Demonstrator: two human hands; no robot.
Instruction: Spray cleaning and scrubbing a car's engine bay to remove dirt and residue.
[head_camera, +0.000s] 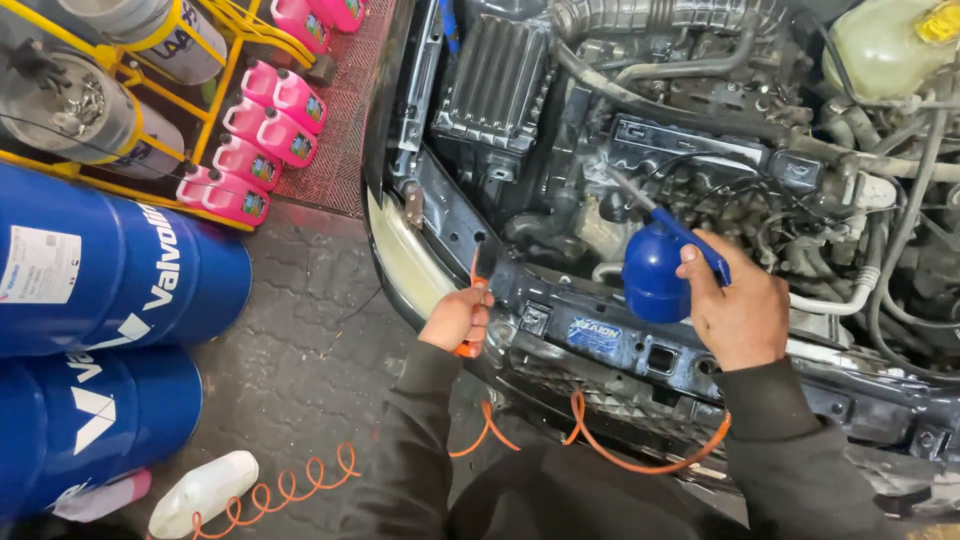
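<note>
Left of the engine bay (700, 130), blue drums (100, 330) and pink jugs (265, 130); at its front rail, left hand (458, 318) clamped on an orange tool (476, 300), likely as a brace; over its middle, right hand (738, 310) wrapped round a blue spray gun (655, 272), nozzle angled into the engine; orange hose (600, 440) trailing below.

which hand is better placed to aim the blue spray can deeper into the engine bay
Right. The right hand already holds the round blue spray can, its thin nozzle pointing into the engine bay. The left hand is at the front edge, closed on an orange tool.
</note>
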